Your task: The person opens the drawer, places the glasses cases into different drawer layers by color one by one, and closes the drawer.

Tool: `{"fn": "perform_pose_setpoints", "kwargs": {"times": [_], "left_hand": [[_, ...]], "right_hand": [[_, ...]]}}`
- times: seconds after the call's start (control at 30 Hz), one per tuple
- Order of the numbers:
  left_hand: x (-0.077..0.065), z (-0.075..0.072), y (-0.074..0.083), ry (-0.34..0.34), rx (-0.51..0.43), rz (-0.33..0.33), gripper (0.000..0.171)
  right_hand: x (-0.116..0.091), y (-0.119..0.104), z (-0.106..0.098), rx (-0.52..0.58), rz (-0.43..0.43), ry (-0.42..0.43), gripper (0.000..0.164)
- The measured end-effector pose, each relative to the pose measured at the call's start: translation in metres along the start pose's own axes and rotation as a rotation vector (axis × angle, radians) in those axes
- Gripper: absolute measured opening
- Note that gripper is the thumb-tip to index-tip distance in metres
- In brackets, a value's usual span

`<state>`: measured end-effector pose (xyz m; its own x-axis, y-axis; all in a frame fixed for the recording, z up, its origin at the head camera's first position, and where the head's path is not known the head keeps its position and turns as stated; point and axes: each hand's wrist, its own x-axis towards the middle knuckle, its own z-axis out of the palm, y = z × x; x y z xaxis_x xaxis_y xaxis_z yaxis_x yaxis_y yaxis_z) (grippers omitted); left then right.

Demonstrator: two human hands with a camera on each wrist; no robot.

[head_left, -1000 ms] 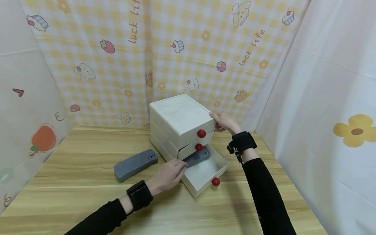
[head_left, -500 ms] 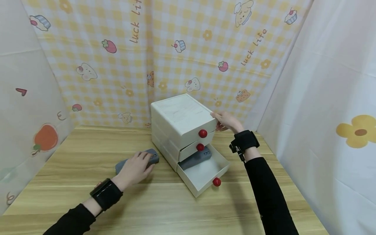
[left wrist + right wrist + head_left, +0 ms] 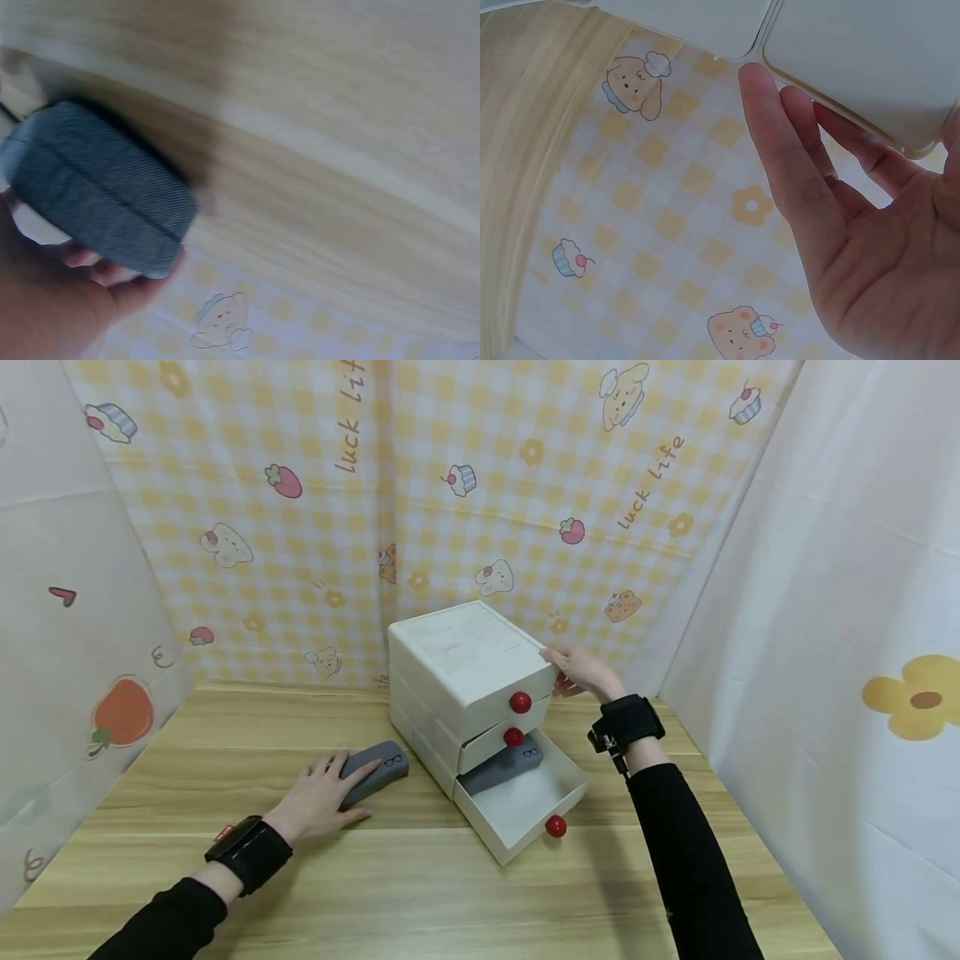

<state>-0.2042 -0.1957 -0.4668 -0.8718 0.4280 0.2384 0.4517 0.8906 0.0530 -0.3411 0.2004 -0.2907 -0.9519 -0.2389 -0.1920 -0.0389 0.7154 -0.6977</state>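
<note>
My left hand [image 3: 318, 797] spans the near-left end of a grey glasses case [image 3: 378, 768] on the table, index finger lying along its top and thumb on its near side. In the left wrist view, fingers curl against the lower edge of the case [image 3: 97, 187]. A white drawer cabinet [image 3: 423, 710] stands to its right, bottom drawer [image 3: 536, 793] pulled out. Inside that drawer lies a second grey glasses case [image 3: 504, 767], partly under the middle drawer. My right hand [image 3: 585, 670] rests nearly straight fingers at the cabinet's upper right front corner, also visible in the right wrist view.
Red round knobs mark the top drawer [image 3: 520, 702], the middle drawer [image 3: 487, 747], slightly out, and the bottom one. A wooden table [image 3: 375, 893] carries everything. A patterned curtain [image 3: 315, 527] hangs behind, with pale curtains at both sides.
My left hand has left the case in the drawer, moved left, and come down on the case on the table. My right hand stays at the cabinet corner.
</note>
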Motion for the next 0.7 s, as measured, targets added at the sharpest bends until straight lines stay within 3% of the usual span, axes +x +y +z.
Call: {"fn": "perform_pose_setpoints", "kwargs": {"times": [0.2, 0.7], "left_hand": [[0.003, 0.006, -0.005, -0.006, -0.017, 0.025, 0.068], [0.010, 0.016, -0.014, 0.003, 0.056, 0.058, 0.060]], "right_hand": [[-0.001, 0.000, 0.000, -0.004, -0.002, 0.007, 0.051], [0.000, 0.001, 0.000, 0.010, -0.001, 0.014, 0.052]]}}
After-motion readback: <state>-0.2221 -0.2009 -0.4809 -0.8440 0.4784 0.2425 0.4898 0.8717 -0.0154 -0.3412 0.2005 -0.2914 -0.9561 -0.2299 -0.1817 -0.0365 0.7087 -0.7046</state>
